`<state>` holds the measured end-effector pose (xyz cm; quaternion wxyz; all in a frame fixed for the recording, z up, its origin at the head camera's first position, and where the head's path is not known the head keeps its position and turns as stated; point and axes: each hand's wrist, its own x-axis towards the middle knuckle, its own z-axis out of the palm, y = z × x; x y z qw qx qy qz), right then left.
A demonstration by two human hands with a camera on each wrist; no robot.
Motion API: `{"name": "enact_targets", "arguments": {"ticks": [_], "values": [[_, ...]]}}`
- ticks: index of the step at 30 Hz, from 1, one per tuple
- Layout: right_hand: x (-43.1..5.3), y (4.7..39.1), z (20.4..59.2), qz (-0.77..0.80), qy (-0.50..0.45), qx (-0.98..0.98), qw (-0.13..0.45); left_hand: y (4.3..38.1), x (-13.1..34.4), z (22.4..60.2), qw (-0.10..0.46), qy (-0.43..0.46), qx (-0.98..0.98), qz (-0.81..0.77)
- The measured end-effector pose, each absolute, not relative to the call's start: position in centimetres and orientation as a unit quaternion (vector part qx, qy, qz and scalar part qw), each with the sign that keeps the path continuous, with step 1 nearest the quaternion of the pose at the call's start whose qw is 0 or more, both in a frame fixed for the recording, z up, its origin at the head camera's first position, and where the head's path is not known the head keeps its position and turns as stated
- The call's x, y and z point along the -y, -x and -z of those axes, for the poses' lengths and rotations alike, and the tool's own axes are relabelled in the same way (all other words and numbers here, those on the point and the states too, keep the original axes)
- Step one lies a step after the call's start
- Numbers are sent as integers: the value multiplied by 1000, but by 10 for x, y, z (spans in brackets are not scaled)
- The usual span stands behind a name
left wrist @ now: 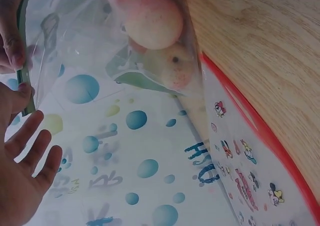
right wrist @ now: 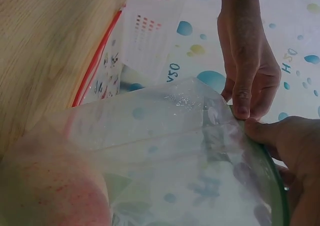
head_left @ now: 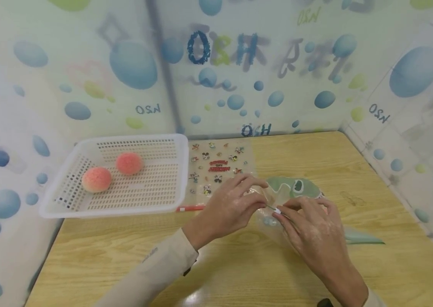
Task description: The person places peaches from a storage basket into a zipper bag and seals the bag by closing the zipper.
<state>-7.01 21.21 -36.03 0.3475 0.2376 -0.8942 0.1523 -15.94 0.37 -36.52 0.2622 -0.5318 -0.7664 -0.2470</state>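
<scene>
The clear bag (right wrist: 170, 146) is on the right part of the table, in front of the person, with its green zip edge (right wrist: 278, 186) between the two hands. The left wrist view shows several peaches (left wrist: 154, 25) gathered inside the bag; in the head view the right hand covers most of them. Only the head view makes visible a small white slider (head_left: 277, 211) at the zip, just by the fingertips.

The left hand (head_left: 229, 209) pinches the zip edge narrowly with thumb and finger; in the left wrist view its other fingers are spread loosely apart from the bag. The right hand (head_left: 314, 234) also pinches this edge, close beside the left one, and its other fingers are partly hidden.

From under the right hand a pale green piece (head_left: 363, 237) points to the right; I cannot tell if it belongs to the same bag. Just to the left lies a flat printed bag (head_left: 220, 164) with a red zip, and next comes a white basket (head_left: 183, 170) with two peaches, near the table's left edge. On the right, the wooden table (head_left: 297, 149) stretches to its slanting edge; its far edge is by the patterned wall (head_left: 239, 113).
</scene>
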Motion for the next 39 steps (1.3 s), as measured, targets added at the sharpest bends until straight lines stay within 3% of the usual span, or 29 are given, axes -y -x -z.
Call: {"name": "enact_targets", "arguments": {"ticks": [8, 18, 39], "values": [[-214, 70, 362, -153, -232, 902, 331, 159, -9, 368, 258, 549, 755, 251], [-214, 71, 365, -158, -253, 876, 379, 161, -8, 372, 263, 544, 752, 262], [-218, 72, 369, -133, -244, 892, 356, 166, -8, 375, 251, 535, 756, 282]]}}
